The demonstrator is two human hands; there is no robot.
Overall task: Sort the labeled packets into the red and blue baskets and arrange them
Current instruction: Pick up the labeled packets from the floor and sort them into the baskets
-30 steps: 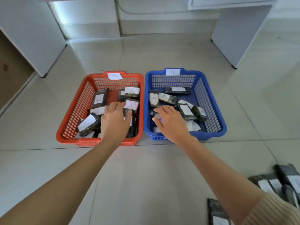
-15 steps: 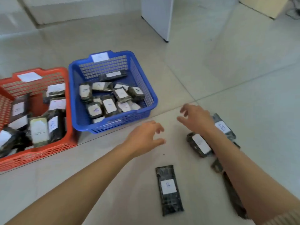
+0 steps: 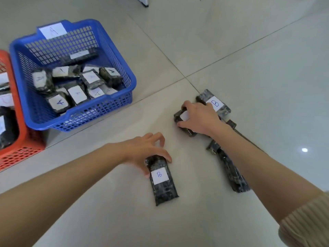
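Note:
A blue basket [image 3: 114, 104] tagged A holds several dark packets with white A labels. At the left edge stands the red basket [image 3: 26, 145], only partly in view, with dark packets inside. On the floor lies a dark packet labelled B [image 3: 162, 186]; my left hand [image 3: 144, 150] curls over its far end, thumb and fingers on its sides. My right hand [image 3: 199, 118] grips another dark packet [image 3: 179, 118] whose label is mostly hidden. Beyond it lies a second B packet [image 3: 216, 103]. One more dark packet [image 3: 229, 172] lies partly under my right forearm.
Pale tiled floor all around, with grout lines crossing near the packets. A white furniture leg [image 3: 143, 1] stands at the top edge.
Both hands left the baskets and came right to the loose packets. The left hand now curls over the B packet and the right hand has closed on another. The view swung right.

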